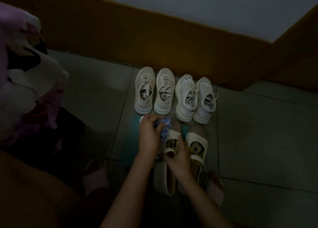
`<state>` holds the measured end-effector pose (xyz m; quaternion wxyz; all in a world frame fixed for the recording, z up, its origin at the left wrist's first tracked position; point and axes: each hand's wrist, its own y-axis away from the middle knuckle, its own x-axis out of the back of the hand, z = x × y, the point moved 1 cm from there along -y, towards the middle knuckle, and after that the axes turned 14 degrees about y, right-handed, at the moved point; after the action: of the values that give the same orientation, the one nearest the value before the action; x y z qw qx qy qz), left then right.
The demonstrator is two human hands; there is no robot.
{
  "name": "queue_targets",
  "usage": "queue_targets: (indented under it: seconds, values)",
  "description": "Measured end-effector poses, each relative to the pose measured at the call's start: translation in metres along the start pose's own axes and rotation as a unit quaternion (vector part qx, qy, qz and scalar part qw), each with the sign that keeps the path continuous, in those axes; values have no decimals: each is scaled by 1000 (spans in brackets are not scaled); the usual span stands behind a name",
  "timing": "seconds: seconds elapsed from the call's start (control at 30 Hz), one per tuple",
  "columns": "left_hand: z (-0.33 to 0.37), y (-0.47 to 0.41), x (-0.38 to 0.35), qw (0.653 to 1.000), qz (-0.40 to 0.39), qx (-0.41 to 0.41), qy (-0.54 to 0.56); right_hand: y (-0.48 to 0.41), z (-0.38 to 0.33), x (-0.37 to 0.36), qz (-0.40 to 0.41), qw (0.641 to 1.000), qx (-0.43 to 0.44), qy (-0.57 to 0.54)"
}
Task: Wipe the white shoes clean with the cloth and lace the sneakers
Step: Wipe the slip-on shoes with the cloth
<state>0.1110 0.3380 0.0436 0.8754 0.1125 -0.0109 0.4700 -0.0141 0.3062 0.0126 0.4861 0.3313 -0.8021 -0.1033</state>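
Two pairs of white sneakers stand side by side on the tiled floor by the wall: a beige-white pair (153, 90) on the left and a chunkier white pair (196, 98) on the right, laces loose. Nearer me stand two white slip-on shoes with a cartoon face, the left one (170, 141) and the right one (196, 147). My left hand (149, 135) grips a crumpled blue-and-white cloth (164, 126) just above the left slip-on's toe. My right hand (177, 160) holds that slip-on at its strap and opening.
An orange-brown skirting wall (154, 43) runs behind the sneakers. A floral pink-and-white fabric (25, 83) hangs at the left. Pink slippers (96, 176) lie at the lower left, and a teal patch (130, 141) shows on the floor beside my left hand. The scene is dim.
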Motion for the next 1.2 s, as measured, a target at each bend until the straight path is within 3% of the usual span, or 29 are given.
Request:
queue_targets:
  seconds: [0.13,0.27,0.37,0.57,0.8,1.2]
  values:
    - [6,-35,-22,993,-81,-52,-68,-1,4,0,-12,1000,8,-18]
    - [2,-56,-38,959,-193,-70,-194,0,8,5,-25,997,4,-77]
    - [-1,-59,-36,950,-217,-63,-216,2,9,4,-16,996,13,-87]
    - [-19,-32,-23,980,-127,-80,-132,1,12,-1,-2,995,4,-97]
    - [-28,2,-16,997,-41,-28,-58,-4,16,-9,4,995,0,-98]
    - [-59,44,12,997,-6,74,-36,-5,19,-4,-18,991,5,-132]
